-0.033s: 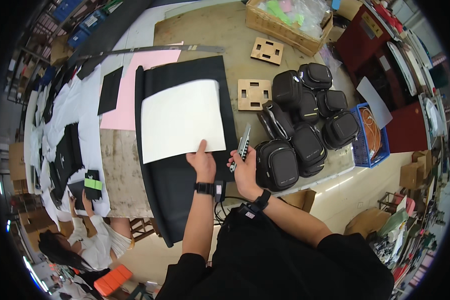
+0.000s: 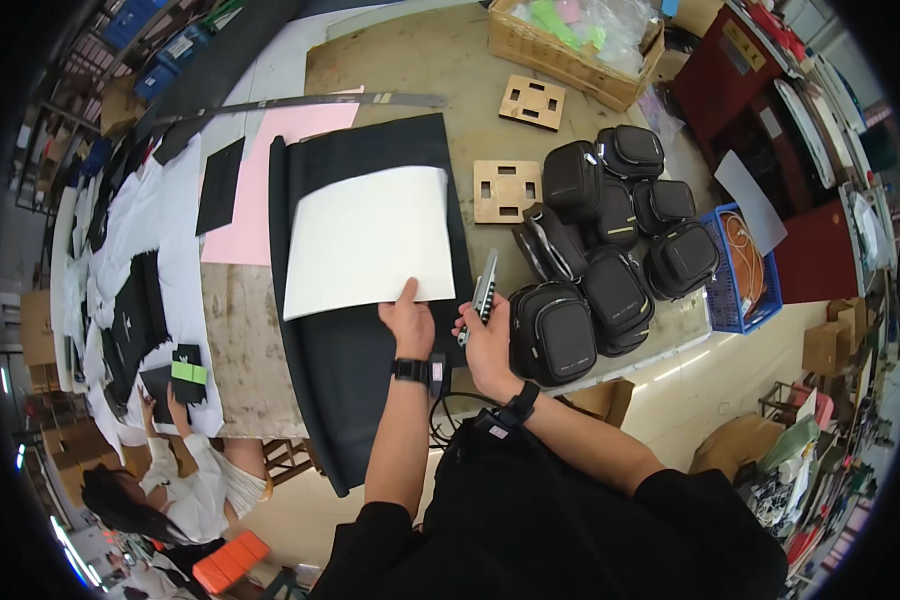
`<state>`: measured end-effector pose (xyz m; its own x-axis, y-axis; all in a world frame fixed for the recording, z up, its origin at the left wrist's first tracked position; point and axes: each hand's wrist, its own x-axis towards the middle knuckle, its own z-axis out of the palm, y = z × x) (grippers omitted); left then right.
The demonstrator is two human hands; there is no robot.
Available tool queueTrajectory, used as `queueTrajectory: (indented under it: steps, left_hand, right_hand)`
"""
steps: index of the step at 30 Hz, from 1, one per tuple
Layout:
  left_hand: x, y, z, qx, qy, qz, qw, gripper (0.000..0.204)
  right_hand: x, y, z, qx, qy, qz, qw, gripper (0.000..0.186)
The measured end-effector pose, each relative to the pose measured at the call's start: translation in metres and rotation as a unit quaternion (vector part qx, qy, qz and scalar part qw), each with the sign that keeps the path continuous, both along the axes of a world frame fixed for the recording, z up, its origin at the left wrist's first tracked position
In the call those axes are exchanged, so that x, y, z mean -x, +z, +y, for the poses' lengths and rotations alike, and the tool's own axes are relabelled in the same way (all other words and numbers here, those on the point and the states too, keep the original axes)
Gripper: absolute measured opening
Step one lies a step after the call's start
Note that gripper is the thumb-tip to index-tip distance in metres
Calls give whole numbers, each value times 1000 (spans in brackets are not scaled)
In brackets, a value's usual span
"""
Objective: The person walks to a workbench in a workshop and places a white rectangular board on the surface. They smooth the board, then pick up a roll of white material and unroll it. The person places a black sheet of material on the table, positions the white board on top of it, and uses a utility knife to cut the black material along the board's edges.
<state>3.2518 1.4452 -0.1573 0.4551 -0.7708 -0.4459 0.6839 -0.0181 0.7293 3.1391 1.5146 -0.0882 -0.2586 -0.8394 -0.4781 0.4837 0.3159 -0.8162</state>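
A large white sheet (image 2: 365, 240) lies flat on a black fabric panel (image 2: 340, 350) spread across the worn wooden table (image 2: 240, 340). My left hand (image 2: 410, 320) presses on the near edge of the white sheet, fingers spread. Just to the right, my right hand (image 2: 485, 335) is closed around a slim silver utility knife (image 2: 483, 295), held at the right border of the black fabric, its tip pointing away from me.
Several black zip pouches (image 2: 610, 240) are heaped right of the knife. Two wooden templates (image 2: 507, 190) lie behind them, a wicker basket (image 2: 560, 50) further back, a blue crate (image 2: 740, 270) at far right. Pink sheet (image 2: 270, 180) at left; another person (image 2: 170, 480) works at lower left.
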Motion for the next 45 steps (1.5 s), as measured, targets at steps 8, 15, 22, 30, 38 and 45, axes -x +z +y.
queueTrajectory:
  steps: [8, 15, 22, 30, 38, 45]
  left_hand:
    - [10, -34, -37, -274, -269, 13, 923, 48]
    - [-30, 11, -54, -84, -359, -667, 648, 29]
    - [35, 5, -205, 218, -449, -742, 447, 104]
    - [72, -3, -261, 221, -572, -711, 345, 130]
    - [109, 33, -333, 271, -475, -740, 392, 106]
    - [141, 30, -381, 261, -312, -827, 388, 113]
  right_hand:
    - [17, -25, -47, -33, 13, 112, 993, 28]
    - [28, -41, -94, -132, 11, 28, 991, 20]
    - [19, -5, -26, -89, 17, 68, 994, 22]
    - [10, -11, 14, -78, 38, 108, 990, 25]
    - [13, -15, 23, -114, 78, 221, 965, 34]
    - [18, -16, 26, -95, 156, 290, 939, 37]
